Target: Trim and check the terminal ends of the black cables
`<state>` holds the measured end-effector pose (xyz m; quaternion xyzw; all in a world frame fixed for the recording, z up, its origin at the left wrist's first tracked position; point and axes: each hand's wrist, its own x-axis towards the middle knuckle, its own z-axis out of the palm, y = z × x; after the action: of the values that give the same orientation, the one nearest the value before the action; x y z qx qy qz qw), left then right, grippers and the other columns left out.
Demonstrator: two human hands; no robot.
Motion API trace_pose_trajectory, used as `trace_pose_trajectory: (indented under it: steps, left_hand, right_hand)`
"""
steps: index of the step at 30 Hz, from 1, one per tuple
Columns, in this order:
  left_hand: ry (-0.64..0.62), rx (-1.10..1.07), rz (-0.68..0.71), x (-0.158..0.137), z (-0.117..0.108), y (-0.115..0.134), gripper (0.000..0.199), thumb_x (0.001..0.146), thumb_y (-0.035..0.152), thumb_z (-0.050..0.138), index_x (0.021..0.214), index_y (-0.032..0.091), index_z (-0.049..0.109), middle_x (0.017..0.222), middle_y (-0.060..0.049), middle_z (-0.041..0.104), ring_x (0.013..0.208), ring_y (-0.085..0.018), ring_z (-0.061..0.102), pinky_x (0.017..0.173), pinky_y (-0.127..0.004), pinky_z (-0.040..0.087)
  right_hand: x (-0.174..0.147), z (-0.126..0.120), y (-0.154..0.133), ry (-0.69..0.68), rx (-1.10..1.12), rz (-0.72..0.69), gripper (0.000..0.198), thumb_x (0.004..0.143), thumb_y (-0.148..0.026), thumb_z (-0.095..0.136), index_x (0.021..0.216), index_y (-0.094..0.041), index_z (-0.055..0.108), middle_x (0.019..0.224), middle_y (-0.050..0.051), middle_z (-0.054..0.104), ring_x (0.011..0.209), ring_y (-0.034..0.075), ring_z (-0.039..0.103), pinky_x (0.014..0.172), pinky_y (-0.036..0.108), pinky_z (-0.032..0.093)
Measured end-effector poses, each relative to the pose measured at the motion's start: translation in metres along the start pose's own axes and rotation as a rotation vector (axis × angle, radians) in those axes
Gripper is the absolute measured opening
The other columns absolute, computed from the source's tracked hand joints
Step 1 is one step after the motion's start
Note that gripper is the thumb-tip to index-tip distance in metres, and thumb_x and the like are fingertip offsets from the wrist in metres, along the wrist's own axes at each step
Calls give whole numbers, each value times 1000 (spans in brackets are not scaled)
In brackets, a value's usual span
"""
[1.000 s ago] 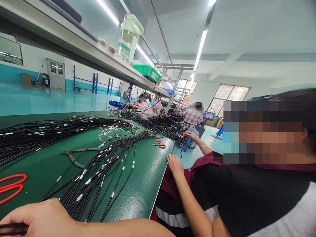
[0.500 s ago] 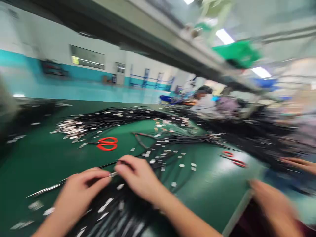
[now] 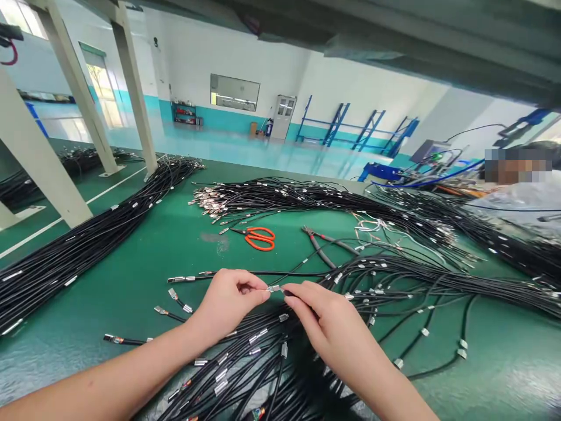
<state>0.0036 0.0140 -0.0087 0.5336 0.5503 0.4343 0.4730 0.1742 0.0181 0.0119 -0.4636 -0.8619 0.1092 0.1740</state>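
Between my two hands, over the green table, is a small silver metal ferrule (image 3: 274, 288). My left hand (image 3: 230, 304) pinches its left end with thumb and fingertips. My right hand (image 3: 328, 318) is closed in a pinch at the other end, on a black cable (image 3: 288, 293) of which only a short bit shows. Below both hands spreads a bundle of black cables (image 3: 245, 362) with silver sleeves and some bare coloured wire ends. Just above my left hand a single cable end with silver sleeves (image 3: 186, 279) lies on the table.
Orange-handled scissors (image 3: 260, 238) and dark-handled pliers (image 3: 322, 248) lie beyond my hands. More cable bundles lie left (image 3: 109, 225), behind (image 3: 298, 196) and right (image 3: 482, 286). Metal posts (image 3: 131, 76) stand at the left, under an overhead shelf (image 3: 394, 41). A person in white (image 3: 521, 193) is at the right.
The view has swung left and become sharp. My hands remain close together, now with the silver ferrule showing between them. Another person's hands at the right are out of view.
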Motion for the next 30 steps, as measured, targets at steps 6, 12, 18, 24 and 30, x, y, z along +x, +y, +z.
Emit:
trace_pose_trajectory:
  steps: [6, 12, 18, 24, 30]
  left_hand:
    - [25, 10, -3, 0, 2, -1, 6, 62, 20, 63, 60, 14, 66, 55, 1, 60, 52, -10, 49, 52, -22, 38]
    - [34, 24, 26, -1, 5, -2, 4, 62, 16, 63, 59, 16, 64, 57, 1, 63, 53, -11, 54, 52, -22, 42]
    - [40, 47, 56, -2, 8, -4, 5, 63, 16, 62, 59, 15, 64, 57, 2, 63, 53, -10, 54, 52, -20, 42]
    - [43, 59, 56, -3, 9, -2, 5, 63, 15, 61, 58, 15, 64, 58, 1, 63, 53, -10, 54, 52, -21, 43]
    - [52, 50, 64, -3, 10, -3, 5, 62, 15, 61, 58, 15, 64, 56, 1, 63, 52, -11, 54, 52, -21, 44]
  right_hand:
    - [-2, 6, -8, 28, -137, -12, 26, 86, -19, 37, 100, -18, 59, 85, 4, 65, 74, 17, 62, 63, 28, 46]
    - [-3, 8, -12, 28, -181, 6, 26, 85, -18, 37, 98, -19, 59, 84, 4, 66, 72, 17, 63, 62, 27, 46]
    - [-3, 9, -13, -3, -204, 56, 25, 85, -18, 37, 97, -20, 59, 84, 4, 66, 74, 17, 63, 62, 27, 45]
    - [-3, 9, -13, -16, -223, 67, 25, 85, -18, 37, 97, -20, 59, 85, 4, 67, 74, 18, 63, 62, 27, 44]
    - [-3, 8, -14, -26, -213, 67, 24, 85, -17, 39, 97, -20, 59, 86, 3, 66, 76, 17, 63, 64, 27, 45]
